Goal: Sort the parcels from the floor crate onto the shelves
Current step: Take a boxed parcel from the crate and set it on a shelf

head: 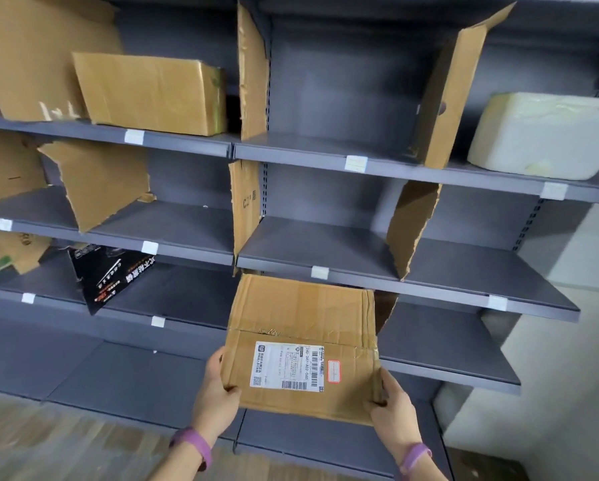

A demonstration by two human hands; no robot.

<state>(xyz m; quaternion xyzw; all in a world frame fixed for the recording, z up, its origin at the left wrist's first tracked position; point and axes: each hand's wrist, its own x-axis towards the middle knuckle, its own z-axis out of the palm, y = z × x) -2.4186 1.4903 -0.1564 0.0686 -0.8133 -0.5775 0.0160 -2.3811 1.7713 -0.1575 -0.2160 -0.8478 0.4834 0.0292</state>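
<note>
I hold a flat brown cardboard parcel (301, 324) with a white shipping label and barcodes on its top face. My left hand (218, 397) grips its near left corner and my right hand (391, 407) grips its near right corner. The parcel is tilted, its far edge up against the front lip of a grey shelf (360, 282) in the middle bay. The floor crate is not in view.
Dark grey shelving fills the view, split into bays by torn cardboard dividers (410, 227). A taped brown box (152, 93) sits upper left, a white foam box (548, 133) upper right, a black printed box (107, 272) lower left. Wood floor lies below.
</note>
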